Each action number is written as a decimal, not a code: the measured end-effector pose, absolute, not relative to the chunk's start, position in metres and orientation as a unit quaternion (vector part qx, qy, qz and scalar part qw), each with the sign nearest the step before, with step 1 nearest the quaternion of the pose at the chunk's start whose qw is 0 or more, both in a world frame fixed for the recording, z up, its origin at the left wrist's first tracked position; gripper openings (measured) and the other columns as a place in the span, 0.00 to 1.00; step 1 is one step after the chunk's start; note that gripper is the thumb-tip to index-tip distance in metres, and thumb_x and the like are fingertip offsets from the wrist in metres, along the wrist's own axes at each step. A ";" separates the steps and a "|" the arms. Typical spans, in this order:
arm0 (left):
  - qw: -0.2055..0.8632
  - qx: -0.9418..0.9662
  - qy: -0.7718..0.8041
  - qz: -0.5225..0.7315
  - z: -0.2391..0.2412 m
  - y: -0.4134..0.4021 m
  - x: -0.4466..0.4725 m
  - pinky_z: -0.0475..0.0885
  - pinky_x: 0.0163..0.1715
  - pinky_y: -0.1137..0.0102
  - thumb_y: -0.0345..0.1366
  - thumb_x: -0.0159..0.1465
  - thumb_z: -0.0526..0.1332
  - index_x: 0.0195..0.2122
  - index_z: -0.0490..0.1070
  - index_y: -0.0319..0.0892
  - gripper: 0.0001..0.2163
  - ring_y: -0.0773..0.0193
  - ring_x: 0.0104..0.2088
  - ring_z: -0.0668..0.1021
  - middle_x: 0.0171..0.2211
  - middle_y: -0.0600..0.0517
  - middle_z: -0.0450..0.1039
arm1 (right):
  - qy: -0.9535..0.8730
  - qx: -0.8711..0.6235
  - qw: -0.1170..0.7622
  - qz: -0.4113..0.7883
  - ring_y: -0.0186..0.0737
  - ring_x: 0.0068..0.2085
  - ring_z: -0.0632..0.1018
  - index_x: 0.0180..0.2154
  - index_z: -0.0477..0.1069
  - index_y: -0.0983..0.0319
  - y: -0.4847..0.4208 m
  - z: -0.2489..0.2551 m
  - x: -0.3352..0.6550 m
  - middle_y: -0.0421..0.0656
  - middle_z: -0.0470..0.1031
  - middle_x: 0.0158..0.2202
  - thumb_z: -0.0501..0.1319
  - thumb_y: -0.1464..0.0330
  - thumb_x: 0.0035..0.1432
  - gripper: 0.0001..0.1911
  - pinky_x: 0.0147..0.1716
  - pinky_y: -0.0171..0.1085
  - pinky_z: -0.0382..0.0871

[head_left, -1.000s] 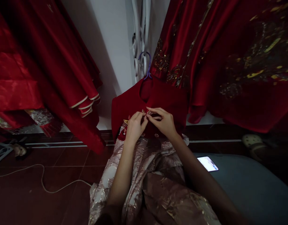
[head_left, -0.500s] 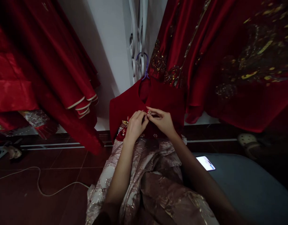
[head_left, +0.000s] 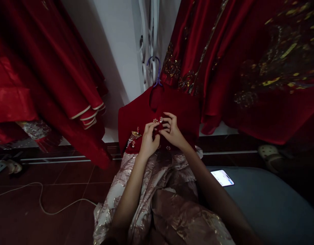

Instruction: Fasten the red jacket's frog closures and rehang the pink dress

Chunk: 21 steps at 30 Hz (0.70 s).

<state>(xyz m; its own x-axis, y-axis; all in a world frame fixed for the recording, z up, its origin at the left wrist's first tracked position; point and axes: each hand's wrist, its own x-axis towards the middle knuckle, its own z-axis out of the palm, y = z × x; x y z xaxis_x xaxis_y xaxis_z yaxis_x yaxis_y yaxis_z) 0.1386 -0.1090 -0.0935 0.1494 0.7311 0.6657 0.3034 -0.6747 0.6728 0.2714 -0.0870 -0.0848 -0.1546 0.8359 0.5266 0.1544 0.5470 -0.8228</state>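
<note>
A red top (head_left: 138,114) with jewelled ornaments hangs on a purple hanger (head_left: 158,73) in front of me. At its front opening, my left hand (head_left: 150,141) has its thumb and fingers around the edge of the cloth. Facing it, my right hand (head_left: 173,132) has its fingers bent and apart from the thumb, the tips on or close to the cloth. Two flower-shaped buttons, one a pearly button (head_left: 161,119), sit just above the fingertips. A gold fan-shaped ornament (head_left: 135,134) with hanging beads lies left of my left hand.
Red garments (head_left: 77,85) hang at left, and a gold-embroidered red gown (head_left: 269,75) at right. Shiny patterned fabric (head_left: 121,190) spreads below the top. A lit phone (head_left: 222,178) rests on a grey seat (head_left: 261,197). A white cable (head_left: 42,197) crosses the tiled floor.
My right hand's fingers have spread from a pinch at the front edge, and both hands have shifted slightly lower. The two flower buttons show more clearly now.
</note>
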 end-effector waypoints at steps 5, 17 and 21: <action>0.258 0.726 0.351 0.532 -0.121 -0.091 0.137 0.63 0.53 0.64 0.20 0.52 0.51 0.56 0.54 0.44 0.30 0.62 0.53 0.64 0.55 0.45 0.54 | -0.757 -0.367 0.448 0.303 0.35 0.39 0.71 0.61 0.38 0.55 -0.084 -0.089 0.281 0.50 0.57 0.54 0.58 0.76 0.44 0.46 0.32 0.33 0.70; 0.280 0.676 0.413 0.543 -0.166 -0.071 0.135 0.63 0.54 0.62 0.23 0.52 0.55 0.56 0.55 0.44 0.29 0.62 0.51 0.65 0.53 0.45 0.52 | -0.713 -0.420 0.345 0.442 0.25 0.22 0.66 0.40 0.59 0.60 -0.096 -0.051 0.359 0.36 0.64 0.29 0.62 0.63 0.50 0.17 0.19 0.28 0.65; 0.326 0.642 0.449 0.529 -0.151 -0.076 0.135 0.69 0.44 0.66 0.26 0.54 0.55 0.52 0.60 0.40 0.23 0.66 0.41 0.72 0.49 0.44 0.62 | -0.731 -0.368 0.303 0.488 0.26 0.25 0.68 0.41 0.61 0.60 -0.108 -0.036 0.342 0.38 0.65 0.32 0.61 0.65 0.51 0.15 0.22 0.28 0.67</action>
<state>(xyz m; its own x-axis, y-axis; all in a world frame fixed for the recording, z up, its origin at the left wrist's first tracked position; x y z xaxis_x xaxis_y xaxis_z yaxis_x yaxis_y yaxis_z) 0.1348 -0.0758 -0.1510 0.0370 0.9215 0.3867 0.2316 -0.3843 0.8937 0.3419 -0.1080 -0.0360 -0.5461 0.8335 0.0839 0.2428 0.2533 -0.9364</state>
